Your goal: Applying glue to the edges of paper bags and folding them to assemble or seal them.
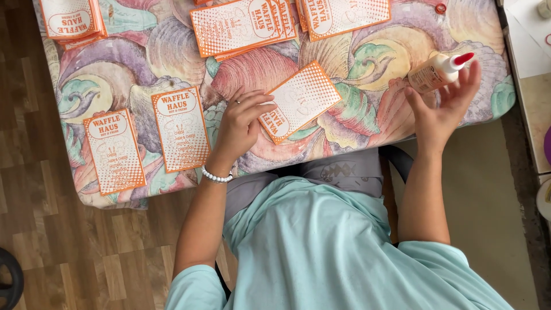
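My left hand (241, 123) rests on the near corner of an orange-and-white printed paper bag (301, 99) that lies tilted on the table. A white bead bracelet sits on that wrist. My right hand (445, 109) holds a small glue bottle (437, 72) with a red cap, raised above the table's right side, tip pointing right. Two more flat bags (181, 129) (113, 150) lie side by side left of my left hand.
The table wears a floral cloth (367, 123). Stacks of the same bags lie at the far edge (244, 26) (344, 16) and far left corner (72, 20). A red ring (441, 8) lies at the far right. Wooden floor (69, 247) spreads to the left.
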